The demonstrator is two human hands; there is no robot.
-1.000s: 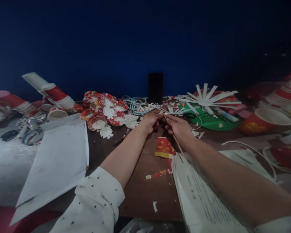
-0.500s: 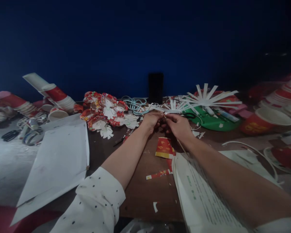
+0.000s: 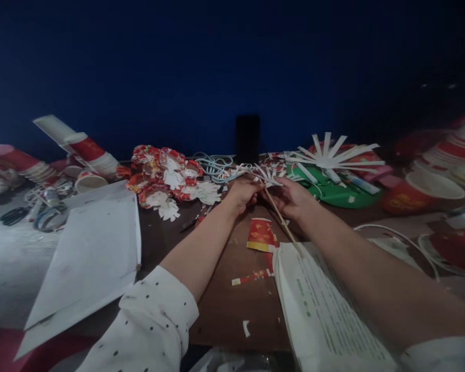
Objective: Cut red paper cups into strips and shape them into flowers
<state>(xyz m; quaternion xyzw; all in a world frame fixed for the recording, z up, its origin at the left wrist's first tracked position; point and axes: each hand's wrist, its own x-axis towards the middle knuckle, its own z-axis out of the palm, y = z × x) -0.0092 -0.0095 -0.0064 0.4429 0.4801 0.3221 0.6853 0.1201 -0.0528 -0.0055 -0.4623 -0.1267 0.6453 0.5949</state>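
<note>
Over the table's middle, my left hand has its fingers closed near the upper end of a thin wooden stick. The stick slants down to the right, its lower end over a printed white paper bag. Close beside is my right hand, thumb and fingers closed on a white piece cut into strips, which fans out above both hands. The exact spot where stick and strips meet is hidden by my fingers. Below the hands lies a red and gold cut paper cup piece.
White sheets lie at left, with stacked paper cups behind. Red crafts with white cutouts sit at back left. Another fan of strips rests over a green plate. A dark upright block stands behind.
My right hand has turned and moved slightly right, bringing the stick and the fan of strips into clearer view. My left hand stays nearly in place.
</note>
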